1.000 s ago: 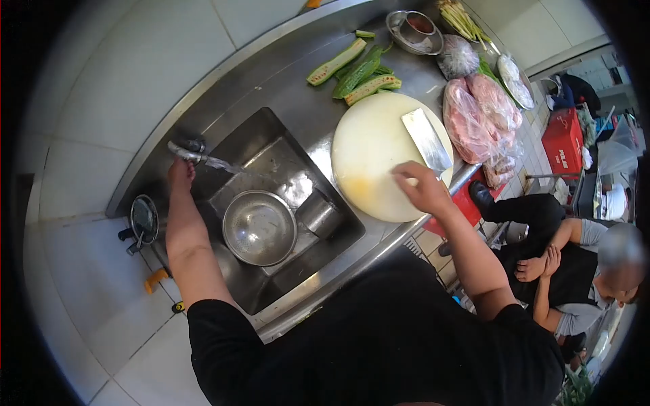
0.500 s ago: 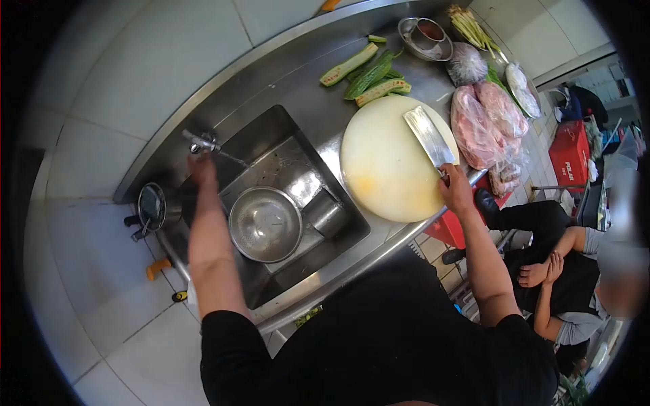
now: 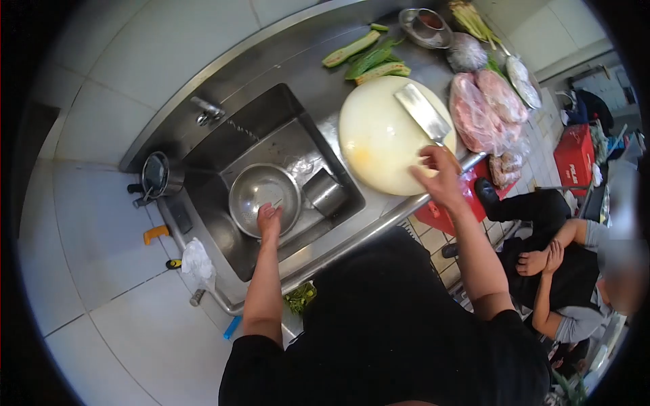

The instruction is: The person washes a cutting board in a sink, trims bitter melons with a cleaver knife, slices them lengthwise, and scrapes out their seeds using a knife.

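My left hand (image 3: 269, 220) is over the near side of a round metal bowl (image 3: 247, 193) in the sink. Its fingers are loosely curled and slightly apart, with nothing clearly in them. A thin sliver shows in the bowl by the fingertips. My right hand (image 3: 441, 177) is open above the near edge of the round white cutting board (image 3: 369, 139), thumb and fingers spread. Just beyond it a cleaver (image 3: 421, 111) lies flat on the board, its handle end partly hidden behind the hand. Water runs from the tap (image 3: 208, 111) into the sink (image 3: 233, 260).
Halved and whole green gourds (image 3: 372, 61) lie behind the board. Bagged raw meat (image 3: 481, 111) is to its right, with a metal bowl (image 3: 426, 28) farther back. A metal container (image 3: 325, 191) stands in the sink. A seated person (image 3: 548, 271) is at the right.
My left hand has moved from the tap to the metal bowl. The right hand has let go of the cleaver and drawn back slightly, leaving it on the board.
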Tool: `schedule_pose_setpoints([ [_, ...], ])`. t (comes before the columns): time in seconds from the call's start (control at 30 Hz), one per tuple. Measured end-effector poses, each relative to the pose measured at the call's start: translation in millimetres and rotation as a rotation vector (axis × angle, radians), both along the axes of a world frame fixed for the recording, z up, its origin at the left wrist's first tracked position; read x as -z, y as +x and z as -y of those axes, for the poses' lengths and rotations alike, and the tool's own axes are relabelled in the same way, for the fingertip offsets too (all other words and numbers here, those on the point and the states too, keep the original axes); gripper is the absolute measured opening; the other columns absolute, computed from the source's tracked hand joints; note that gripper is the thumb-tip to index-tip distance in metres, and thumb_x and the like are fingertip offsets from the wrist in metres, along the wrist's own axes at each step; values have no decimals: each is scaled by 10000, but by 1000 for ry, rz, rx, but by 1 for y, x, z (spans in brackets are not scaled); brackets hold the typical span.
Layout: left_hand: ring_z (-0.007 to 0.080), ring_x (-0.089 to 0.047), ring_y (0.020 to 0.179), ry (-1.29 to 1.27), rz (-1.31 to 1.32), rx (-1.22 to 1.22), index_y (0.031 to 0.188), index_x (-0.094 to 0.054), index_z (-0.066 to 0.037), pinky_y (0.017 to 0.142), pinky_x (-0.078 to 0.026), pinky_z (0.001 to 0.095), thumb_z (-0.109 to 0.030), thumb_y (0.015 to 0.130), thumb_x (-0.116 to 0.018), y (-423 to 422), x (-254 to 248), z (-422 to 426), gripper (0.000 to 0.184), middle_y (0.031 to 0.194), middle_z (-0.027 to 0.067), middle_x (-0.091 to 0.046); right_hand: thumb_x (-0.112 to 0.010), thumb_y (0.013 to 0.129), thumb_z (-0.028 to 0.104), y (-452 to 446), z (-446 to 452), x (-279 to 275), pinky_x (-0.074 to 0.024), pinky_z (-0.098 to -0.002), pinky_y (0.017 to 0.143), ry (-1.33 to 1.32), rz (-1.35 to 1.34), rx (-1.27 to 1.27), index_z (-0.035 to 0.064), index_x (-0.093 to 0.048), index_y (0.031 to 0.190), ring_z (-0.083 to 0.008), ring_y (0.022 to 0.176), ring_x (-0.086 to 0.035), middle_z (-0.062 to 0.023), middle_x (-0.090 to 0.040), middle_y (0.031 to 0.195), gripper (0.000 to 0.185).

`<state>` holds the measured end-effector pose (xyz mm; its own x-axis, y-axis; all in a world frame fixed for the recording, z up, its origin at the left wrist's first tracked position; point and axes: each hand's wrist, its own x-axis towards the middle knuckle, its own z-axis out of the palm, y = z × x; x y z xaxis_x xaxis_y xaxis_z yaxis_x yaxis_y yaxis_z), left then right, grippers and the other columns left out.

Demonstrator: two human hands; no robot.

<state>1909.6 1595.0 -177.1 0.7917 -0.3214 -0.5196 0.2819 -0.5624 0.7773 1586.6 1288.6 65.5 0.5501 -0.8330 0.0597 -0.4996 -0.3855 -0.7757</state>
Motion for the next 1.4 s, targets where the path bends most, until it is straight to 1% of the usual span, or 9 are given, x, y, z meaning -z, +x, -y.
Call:
schedule_pose_setpoints([
  [0.13, 72, -550, 696, -302, -183, 62, 1074, -577, -92, 580, -428, 219, -142, 914, -717, -19, -27, 15, 219, 823, 14, -626, -820, 807, 126, 47, -36, -41, -510, -238, 689, -10, 560, -92, 48, -535, 1005, -96, 742, -579, -31, -582, 896, 356],
  [0.23, 77, -541, 644, -383, -94, 177, 1050, -593, -77, 577, -433, 229, -125, 912, -696, -23, -34, 37, 178, 812, 18, -632, -864, 770, 220, 70, -34, -69, -394, -234, 538, -17, 604, -96, 78, -493, 764, -61, 608, -456, 10, -491, 695, 397],
  [0.4, 70, -527, 645, -331, -38, 241, 1026, -597, -87, 585, -428, 228, -151, 903, -722, -18, -59, 53, 187, 762, 3, -625, -826, 812, 231, 66, -27, -66, -431, -244, 563, 48, 361, -221, 60, -552, 926, -89, 637, -518, -15, -551, 789, 342],
  [0.53, 138, -608, 793, -289, 165, 191, 1109, -589, -59, 716, -492, 269, -152, 868, -763, 4, -36, 22, 312, 911, 61, -646, -774, 818, 285, 4, -27, -5, -530, -359, 729, -118, -1, -123, 37, -621, 1089, -258, 782, -639, -142, -630, 1032, 399],
  [0.7, 239, -551, 1178, -119, 228, -20, 1319, -523, -44, 999, -445, 355, -138, 837, -784, 28, -41, -38, 557, 1275, 164, -549, -755, 841, 221, -118, -20, 35, -532, -351, 730, -54, -115, 219, 22, -645, 1056, -241, 815, -649, -142, -669, 974, 313],
  [1.07, 230, -525, 1188, -105, 379, -239, 1381, -475, -32, 1034, -398, 361, -121, 870, -742, -7, -110, 18, 584, 1334, 150, -526, -728, 866, 203, -228, 216, -14, -512, -322, 713, -200, -86, 631, 17, -661, 988, -167, 736, -608, -92, -660, 811, 233],
  [1.23, 264, -503, 1232, 63, 496, -38, 1413, -458, -58, 1034, -401, 391, -135, 872, -746, -55, -149, 77, 618, 1388, 161, -485, -669, 887, 453, -286, 412, 31, -530, -406, 853, -262, -204, 782, 46, -681, 1093, -300, 955, -689, -174, -719, 981, 457],
  [1.3, 275, -502, 1235, 189, 569, 42, 1422, -454, -69, 1035, -400, 400, -154, 871, -750, -75, -175, 91, 631, 1402, 165, -475, -598, 872, 613, -282, 449, 58, -488, -446, 983, 122, -528, 816, 59, -616, 1282, -392, 1176, -613, -255, -630, 1249, 690],
  [1.4, 293, -504, 1232, 205, 657, 140, 1437, -446, -85, 1025, -401, 409, -187, 875, -746, -92, -191, 106, 645, 1429, 166, -455, -569, 854, 680, -232, 405, 29, -442, -454, 1057, 56, -695, 784, 35, -484, 1427, -446, 1275, -527, -331, -449, 1427, 867],
])
